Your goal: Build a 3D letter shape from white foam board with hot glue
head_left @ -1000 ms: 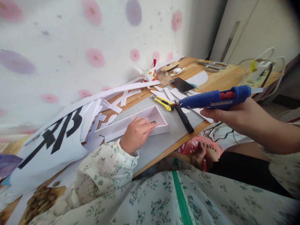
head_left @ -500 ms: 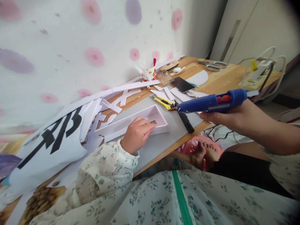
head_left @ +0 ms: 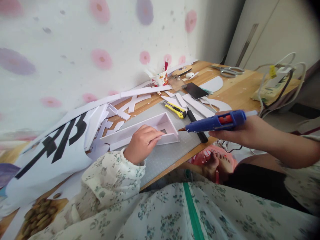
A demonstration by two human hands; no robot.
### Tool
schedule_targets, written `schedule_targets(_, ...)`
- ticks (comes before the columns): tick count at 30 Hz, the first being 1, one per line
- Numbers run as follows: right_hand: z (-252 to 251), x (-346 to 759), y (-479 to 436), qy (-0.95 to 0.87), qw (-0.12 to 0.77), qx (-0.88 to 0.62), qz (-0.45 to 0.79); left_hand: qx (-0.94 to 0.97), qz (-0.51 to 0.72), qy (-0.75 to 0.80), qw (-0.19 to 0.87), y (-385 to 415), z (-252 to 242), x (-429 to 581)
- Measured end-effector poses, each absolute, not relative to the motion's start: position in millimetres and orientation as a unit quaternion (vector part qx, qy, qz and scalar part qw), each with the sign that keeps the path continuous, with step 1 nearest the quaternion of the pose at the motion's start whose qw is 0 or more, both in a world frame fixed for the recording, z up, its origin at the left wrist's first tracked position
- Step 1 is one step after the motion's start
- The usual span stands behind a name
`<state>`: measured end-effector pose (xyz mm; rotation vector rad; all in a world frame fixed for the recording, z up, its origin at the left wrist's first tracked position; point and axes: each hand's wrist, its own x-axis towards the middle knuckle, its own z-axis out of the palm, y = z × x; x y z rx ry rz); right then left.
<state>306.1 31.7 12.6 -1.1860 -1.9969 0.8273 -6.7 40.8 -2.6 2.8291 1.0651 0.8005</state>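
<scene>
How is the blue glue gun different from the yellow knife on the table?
The glue gun is blue with a red part; the knife is yellow and black. The glue gun is held up in the air by the right hand; the knife lies flat on the table, and no hand touches it. The glue gun looks thicker than the slim knife. Both are long, narrow tools.

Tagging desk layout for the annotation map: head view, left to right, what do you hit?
Left to right: white sheet with black characters → left hand → blue hot glue gun, gripped by the right hand → power strip with cables plugged in.
</scene>
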Motion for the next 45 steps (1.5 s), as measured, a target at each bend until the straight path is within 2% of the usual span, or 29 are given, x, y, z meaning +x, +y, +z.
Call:
schedule_targets(6, 6.6, 305.3, 36.3, -0.765, 0.348, -0.463, 0.282, 0.910, 0.247, 0.332, -0.013, 40.2, -4.0, -3.5)
schedule_targets(12, 0.8, 293.1, 40.5, -0.676, 0.374, -0.457, 0.441, 0.917, 0.240, 0.317, -0.025, 40.1, -5.6, -1.3)
schedule_targets(15, 4.0, 288.2, 40.0, -0.644, 0.378, -0.465, 0.476, 0.916, 0.240, 0.321, -0.029, 40.0, -7.3, -0.2)
schedule_targets(19, 12.6, 299.5, 44.4, -0.639, 0.405, -0.498, 0.423, 0.913, 0.250, 0.322, -0.028, 38.8, -7.5, 0.6)
schedule_targets(24, 19.9, 353.6, 75.7, -0.604, 0.502, -0.552, 0.280, 0.907, 0.274, 0.319, -0.035, 39.1, -9.1, -1.4)
schedule_targets(27, 21.5, 395.1, 105.8, -0.606, 0.432, -0.650, 0.157, 0.904, 0.289, 0.315, -0.033, 41.6, -14.2, -2.7)
schedule_targets(31, 10.8, 422.8, 139.9, -0.621, 0.325, -0.704, 0.113, 0.903, 0.292, 0.315, -0.023, 42.1, -17.3, -4.5)
schedule_targets(37, -13.3, 403.7, 157.3, -0.652, 0.164, -0.740, 0.026, 0.902, 0.293, 0.315, -0.017, 42.1, -19.2, -5.0)
schedule_targets(41, -22.4, 389.2, 156.3, -0.663, 0.111, -0.740, -0.010, 0.906, 0.282, 0.315, -0.026, 42.3, -17.2, -3.7)
schedule_targets(45, -18.8, 383.5, 149.9, -0.691, 0.103, -0.716, -0.022, 0.905, 0.283, 0.317, -0.032, 40.6, -12.8, -0.9)
